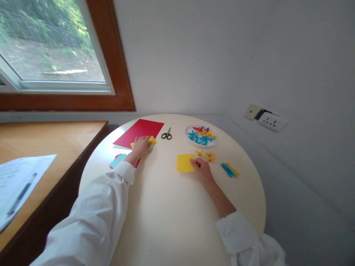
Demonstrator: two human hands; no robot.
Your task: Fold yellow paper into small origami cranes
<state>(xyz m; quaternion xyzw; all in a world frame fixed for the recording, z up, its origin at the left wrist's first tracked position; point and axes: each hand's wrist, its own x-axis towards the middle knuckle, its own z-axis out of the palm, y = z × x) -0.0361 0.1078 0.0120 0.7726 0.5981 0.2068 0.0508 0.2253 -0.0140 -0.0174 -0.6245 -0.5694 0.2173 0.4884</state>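
My left hand [141,145] lies flat with fingers spread on a small stack of paper squares [152,141] at the near edge of a large red sheet [140,132]. My right hand [202,168] rests on the right edge of a yellow paper square [184,163] that lies flat on the round white table [166,207]; its fingers are curled onto the paper's edge. Three small yellow folded cranes [206,155] sit just beyond my right hand.
Black scissors [166,134] lie beside the red sheet. A white plate [202,142] holds several blue, red and yellow paper cranes. Folded blue and yellow strips [230,169] lie at the right. A wooden desk [41,144] with papers and a pen [20,194] stands left.
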